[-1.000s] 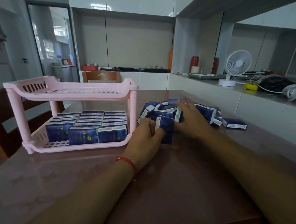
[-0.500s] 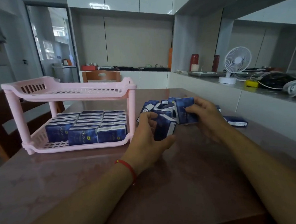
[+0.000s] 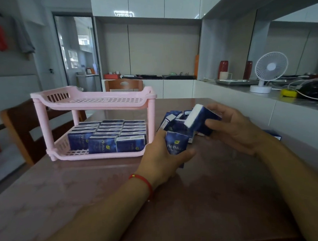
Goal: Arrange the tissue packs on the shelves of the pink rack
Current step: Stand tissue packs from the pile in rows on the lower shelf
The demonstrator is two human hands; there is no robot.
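A pink two-shelf rack (image 3: 150,119) stands on the table to the left. Its lower shelf holds several dark blue tissue packs (image 3: 107,134) in rows; its top shelf (image 3: 104,100) holds nothing. Just right of the rack, my left hand (image 3: 162,157) grips one blue tissue pack (image 3: 176,144) upright. My right hand (image 3: 235,128) holds another blue tissue pack (image 3: 201,120) tilted in the air, its white end up. Behind both hands lies a loose pile of blue packs (image 3: 175,119), partly hidden.
The brown glossy table (image 3: 178,203) fills the foreground. One stray pack (image 3: 275,135) lies at the right by the white counter (image 3: 293,115), which carries a white fan (image 3: 265,73) and cables. Wooden chairs stand at the left (image 3: 19,132) and behind the rack (image 3: 124,84).
Both hands have lifted a pack each from the pile. The right hand has raised and tilted its pack; the left hand has drawn its pack toward me.
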